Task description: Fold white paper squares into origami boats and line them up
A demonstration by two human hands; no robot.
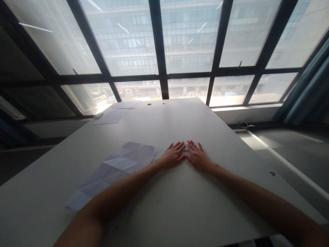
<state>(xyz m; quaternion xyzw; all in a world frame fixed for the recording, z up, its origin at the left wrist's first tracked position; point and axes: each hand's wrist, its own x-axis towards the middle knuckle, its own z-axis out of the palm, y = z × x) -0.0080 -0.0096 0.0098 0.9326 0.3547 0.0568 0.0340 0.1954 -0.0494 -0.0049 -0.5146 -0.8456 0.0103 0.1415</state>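
My left hand [173, 155] lies flat with its fingers stretched out, pressing on a small piece of folded white paper [186, 146]. From the other side my right hand [197, 156] rests flat on the same paper, fingers spread. The two thumbs nearly meet just below it. Most of the small paper is hidden under the hands; only a bit shows between the fingertips. To the left, partly behind my left forearm, lies a large creased white sheet [120, 164], unfolded on the table.
The white table [185, 212] reaches toward tall dark-framed windows [187, 37]. Several flat paper sheets [110, 116] lie at its far left, and a round hole [149, 104] sits near the far edge. A blue curtain [303, 85] hangs at the right.
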